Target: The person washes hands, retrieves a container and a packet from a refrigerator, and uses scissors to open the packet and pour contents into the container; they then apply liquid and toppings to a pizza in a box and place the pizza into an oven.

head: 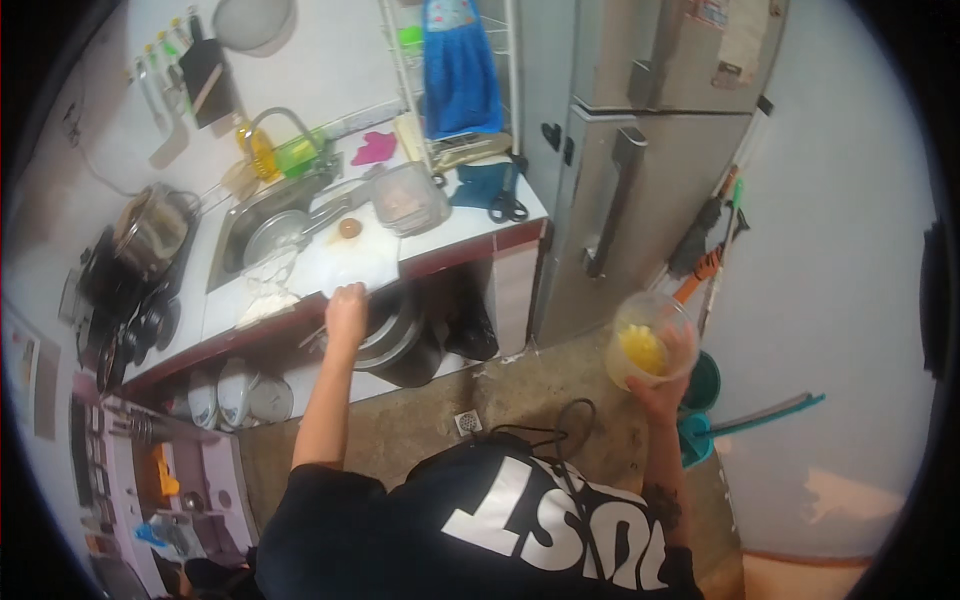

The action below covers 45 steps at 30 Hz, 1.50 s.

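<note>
My left hand (347,304) grips the front edge of a white cutting board (356,259), which juts slightly over the counter's edge. A small round brown onion-like item (350,228) sits on the board beside a wet brownish stain. Away from the counter, on the right, my right hand (664,394) holds a clear round plastic container (624,367). Yellow food pieces (641,349) lie inside it; their exact kind is unclear. Behind the board stands a clear lidded tub (409,196) with pale pinkish contents. A crumpled whitish cloth or bag (268,289) lies left of the board.
A steel sink (232,251) holds a round metal vessel (277,234). Black-handled scissors (508,206) rest at the counter's right end, near the refrigerator (570,225). On the stove's left side stands a pot (154,229). A dark cable (589,420) hangs before me.
</note>
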Available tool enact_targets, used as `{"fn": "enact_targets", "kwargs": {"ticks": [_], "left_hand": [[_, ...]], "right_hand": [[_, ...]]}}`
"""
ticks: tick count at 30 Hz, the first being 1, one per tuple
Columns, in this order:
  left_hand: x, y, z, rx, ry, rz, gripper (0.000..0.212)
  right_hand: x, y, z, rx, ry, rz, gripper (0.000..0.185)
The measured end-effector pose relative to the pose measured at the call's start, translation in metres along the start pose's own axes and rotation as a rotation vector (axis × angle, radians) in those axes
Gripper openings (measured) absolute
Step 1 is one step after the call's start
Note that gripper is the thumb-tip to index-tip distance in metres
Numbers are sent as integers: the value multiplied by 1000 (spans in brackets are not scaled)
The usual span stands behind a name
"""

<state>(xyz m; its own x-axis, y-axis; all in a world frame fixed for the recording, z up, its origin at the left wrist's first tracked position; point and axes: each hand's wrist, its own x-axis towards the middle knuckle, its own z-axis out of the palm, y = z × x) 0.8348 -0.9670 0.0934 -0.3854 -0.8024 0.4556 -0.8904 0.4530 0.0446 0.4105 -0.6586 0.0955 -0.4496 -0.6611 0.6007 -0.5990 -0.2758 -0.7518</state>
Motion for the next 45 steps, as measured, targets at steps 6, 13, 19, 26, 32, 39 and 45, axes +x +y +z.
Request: {"fn": "enact_targets", "kwargs": {"ticks": [6, 13, 19, 26, 32, 39, 45], "left_hand": [[9, 29, -84, -129, 300, 11, 7], [74, 227, -151, -1247, -500, 213, 13], [60, 447, -85, -1175, -1051, 709, 21], [-62, 730, -121, -1237, -1227, 1061, 22], [-185, 956, -182, -1226, -1385, 1369, 22], [-344, 1181, -275, -1097, -1622, 1697, 20], [-510, 1342, -333, -1201, -1810, 1853, 25]], "right_hand": [[21, -21, 48, 389, 35, 107, 99], [0, -18, 15, 243, 112, 121, 98], [-41, -17, -92, 1, 236, 29, 107], [-151, -21, -325, -485, 517, 177, 108], [-245, -40, -521, -619, 789, 206, 111], [-332, -85, -705, -771, 1130, 221, 115], [-431, -102, -852, -748, 1417, 200, 118]]}}
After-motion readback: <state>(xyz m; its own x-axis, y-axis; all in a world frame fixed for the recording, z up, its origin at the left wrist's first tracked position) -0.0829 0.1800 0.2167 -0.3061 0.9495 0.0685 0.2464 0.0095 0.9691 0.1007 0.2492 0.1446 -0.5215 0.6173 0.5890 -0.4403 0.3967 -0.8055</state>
